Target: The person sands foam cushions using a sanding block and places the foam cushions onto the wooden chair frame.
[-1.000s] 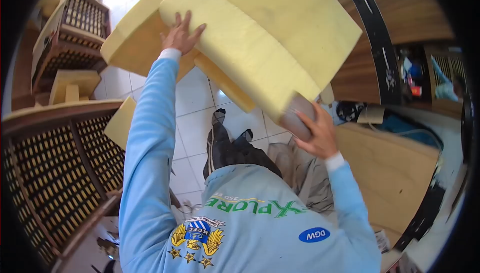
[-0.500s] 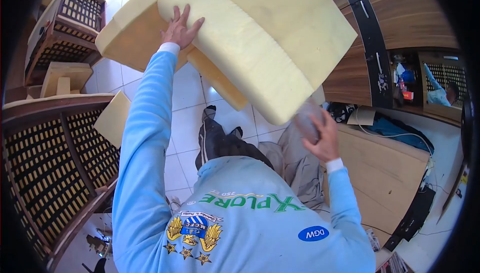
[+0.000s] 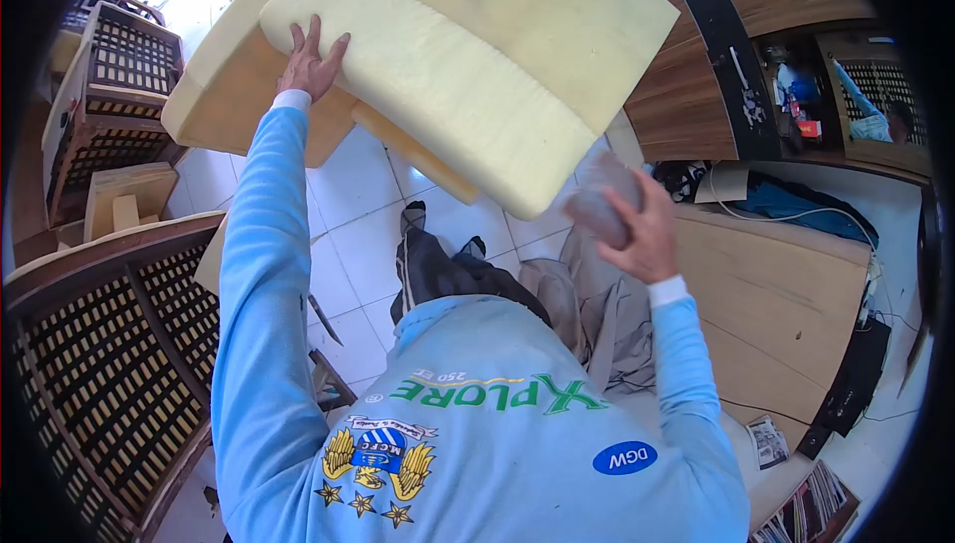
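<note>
shifted outward off the pale foam bolster's rounded end since a second ago, the blurred gray block now sits just beside it, pinched between the right hand's thumb and fingers, while the left hand lies spread on the bolster's far end.

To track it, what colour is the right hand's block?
Greyish-brown block, blurred, best in head view.
</note>
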A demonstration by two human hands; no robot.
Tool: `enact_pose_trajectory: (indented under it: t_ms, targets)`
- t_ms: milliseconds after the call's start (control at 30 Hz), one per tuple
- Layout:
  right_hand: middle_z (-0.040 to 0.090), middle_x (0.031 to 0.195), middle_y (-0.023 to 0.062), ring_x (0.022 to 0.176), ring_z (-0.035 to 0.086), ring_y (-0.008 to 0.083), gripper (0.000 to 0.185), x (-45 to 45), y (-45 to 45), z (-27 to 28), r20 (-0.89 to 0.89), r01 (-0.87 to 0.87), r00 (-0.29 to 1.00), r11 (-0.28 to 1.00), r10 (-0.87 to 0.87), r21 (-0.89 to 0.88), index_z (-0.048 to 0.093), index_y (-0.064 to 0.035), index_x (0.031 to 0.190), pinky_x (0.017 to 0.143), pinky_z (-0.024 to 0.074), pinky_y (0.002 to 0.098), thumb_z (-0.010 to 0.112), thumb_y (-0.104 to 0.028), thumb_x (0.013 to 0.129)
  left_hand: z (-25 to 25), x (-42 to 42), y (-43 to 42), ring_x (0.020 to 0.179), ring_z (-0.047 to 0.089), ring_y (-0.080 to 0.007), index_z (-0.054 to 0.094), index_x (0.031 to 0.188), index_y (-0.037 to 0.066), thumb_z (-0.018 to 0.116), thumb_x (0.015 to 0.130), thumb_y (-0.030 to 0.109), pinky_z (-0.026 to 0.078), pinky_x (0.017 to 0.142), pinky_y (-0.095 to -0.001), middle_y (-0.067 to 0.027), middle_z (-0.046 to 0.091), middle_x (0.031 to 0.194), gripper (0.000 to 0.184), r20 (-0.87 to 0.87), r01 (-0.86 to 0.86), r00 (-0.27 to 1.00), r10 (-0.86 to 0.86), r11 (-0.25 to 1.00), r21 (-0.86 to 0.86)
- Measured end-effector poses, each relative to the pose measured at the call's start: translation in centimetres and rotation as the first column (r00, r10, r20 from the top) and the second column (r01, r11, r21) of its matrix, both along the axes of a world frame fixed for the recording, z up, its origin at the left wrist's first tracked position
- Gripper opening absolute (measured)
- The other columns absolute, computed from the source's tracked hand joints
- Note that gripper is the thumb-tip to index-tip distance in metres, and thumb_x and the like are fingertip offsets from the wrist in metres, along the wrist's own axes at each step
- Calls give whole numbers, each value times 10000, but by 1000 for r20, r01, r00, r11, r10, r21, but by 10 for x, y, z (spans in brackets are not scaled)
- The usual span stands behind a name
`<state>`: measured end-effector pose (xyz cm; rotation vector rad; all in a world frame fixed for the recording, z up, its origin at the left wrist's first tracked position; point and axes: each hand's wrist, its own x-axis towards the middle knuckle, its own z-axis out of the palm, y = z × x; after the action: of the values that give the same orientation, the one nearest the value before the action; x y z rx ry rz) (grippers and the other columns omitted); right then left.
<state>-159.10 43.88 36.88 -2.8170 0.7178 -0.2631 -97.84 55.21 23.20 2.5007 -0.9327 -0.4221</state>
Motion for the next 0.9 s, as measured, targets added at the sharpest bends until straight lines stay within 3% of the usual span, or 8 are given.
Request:
enact_pose_trajectory:
  t_ms: [167, 367, 500, 567, 667, 767, 833, 900]
  targets:
    - [485, 1605, 209, 1474, 480, 416, 933, 100, 43, -24, -12, -441, 896, 892, 444, 102, 646, -309, 1490, 1214, 387, 550, 974, -325, 617, 6, 5, 8, 1651, 264, -378, 155, 1765, 304, 450, 948, 862, 207, 1237, -799, -113, 35, 1844, 1033, 33, 17, 999, -20, 996, 91]
    - [470, 1612, 238, 1445, 484, 435, 876, 1, -21, 4, -58, 74, 996, 997, -74, 1, 660, -274, 1484, 1199, 383, 536, 937, -391, 661, -6, 7, 4, 1628, 322, -387, 157, 1766, 298, 444, 944, 867, 209, 1235, -796, -126, 29, 1843, 1040, 5, 41, 999, -41, 999, -19]
    - [478, 1595, 243, 1410, 499, 438, 848, 160, 15, -8, 220, -362, 912, 931, 346, 39, 651, -287, 1497, 1176, 398, 534, 932, -423, 709, 3, -2, 3, 1638, 302, -378, 169, 1764, 300, 436, 951, 859, 213, 1234, -796, -122, 37, 1844, 1022, 33, 20, 999, -22, 999, 47]
    - [481, 1589, 249, 1422, 490, 454, 846, 230, 35, -24, 155, -450, 884, 892, 440, 32, 637, -294, 1516, 1172, 401, 539, 927, -432, 734, 25, -15, 9, 1640, 279, -407, 192, 1757, 322, 433, 956, 854, 215, 1233, -803, -104, 57, 1844, 992, 55, -16, 998, 10, 995, 98]
    - [487, 1584, 253, 1427, 490, 463, 807, 207, 10, -18, 98, -505, 862, 859, 497, 89, 652, -286, 1500, 1169, 407, 539, 918, -405, 747, 39, -23, 10, 1634, 268, -442, 205, 1753, 337, 436, 962, 854, 217, 1229, -812, -98, 78, 1842, 972, 67, -3, 998, -6, 991, 134]
    - [487, 1595, 267, 1431, 493, 476, 816, 83, -49, 3, -53, -210, 974, 969, 219, 130, 681, -194, 1459, 1206, 382, 554, 922, -377, 701, 34, -27, 15, 1626, 260, -478, 216, 1749, 342, 454, 972, 841, 221, 1225, -816, -101, 95, 1840, 954, 51, -10, 999, 8, 999, 50]
    - [492, 1595, 270, 1442, 492, 466, 788, 44, -47, 9, -127, 195, 971, 979, -201, -55, 694, -174, 1443, 1205, 382, 560, 915, -393, 719, 19, -32, 8, 1623, 256, -493, 225, 1747, 341, 468, 978, 829, 224, 1222, -818, -102, 105, 1839, 943, 52, -34, 998, 36, 999, -39]
    - [481, 1600, 277, 1422, 496, 467, 821, 123, -35, 18, -20, -20, 1000, 998, 19, -57, 684, -203, 1477, 1203, 370, 559, 921, -452, 732, 22, -32, 8, 1627, 232, -507, 231, 1745, 354, 481, 985, 816, 215, 1215, -829, -110, 94, 1840, 924, 14, -48, 999, 49, 993, -108]
